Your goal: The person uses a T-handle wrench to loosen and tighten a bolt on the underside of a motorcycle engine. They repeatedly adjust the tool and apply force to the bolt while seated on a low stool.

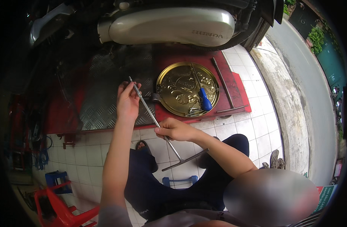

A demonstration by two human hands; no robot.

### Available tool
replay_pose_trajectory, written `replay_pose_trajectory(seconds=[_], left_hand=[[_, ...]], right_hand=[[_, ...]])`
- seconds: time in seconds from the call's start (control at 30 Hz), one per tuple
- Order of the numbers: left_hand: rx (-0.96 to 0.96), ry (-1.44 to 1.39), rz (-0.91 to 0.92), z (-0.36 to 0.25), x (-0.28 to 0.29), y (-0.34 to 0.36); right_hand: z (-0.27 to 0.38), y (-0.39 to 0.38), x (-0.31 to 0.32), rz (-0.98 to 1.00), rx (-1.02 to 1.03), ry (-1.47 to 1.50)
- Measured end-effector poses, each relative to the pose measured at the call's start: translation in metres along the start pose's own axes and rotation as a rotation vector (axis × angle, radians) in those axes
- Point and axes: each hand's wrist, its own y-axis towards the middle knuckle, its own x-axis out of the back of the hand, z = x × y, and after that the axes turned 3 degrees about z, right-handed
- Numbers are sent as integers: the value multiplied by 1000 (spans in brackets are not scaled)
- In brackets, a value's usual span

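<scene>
A long steel T-handle socket wrench slants between my two hands. My left hand pinches its socket end, fingers closed round the tip. Lower on the shaft, my right hand is wrapped round the rod, just above the crossbar, which hangs over the tiled floor. Past my hands, a round gold embossed tray lies on the red lift platform. In it are a screwdriver with a blue handle and several small metal parts. A second T-handle wrench rests right of the tray.
A motorbike's silver engine-side cover overhangs the platform's far side. Dark tread plate covers the platform's left part. A red plastic stool and a blue stool stand at lower left. A road runs along the right.
</scene>
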Motion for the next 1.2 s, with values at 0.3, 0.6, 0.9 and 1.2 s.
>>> replay_pose_trajectory(seconds=[0.3, 0.6, 0.9, 1.2], left_hand=[[-341, 447, 53, 11, -18, -6], [-457, 659, 149, 24, -37, -12], [-822, 860, 404, 40, -150, -54], [-1031, 1089, 504, 84, -289, -27]], right_hand=[[9, -5, 6, -50, 22, -33], [13, -25, 15, -25, 25, 23], [32, -92, 74, 384, 279, 196], [32, -148, 136, 132, 689, 809]])
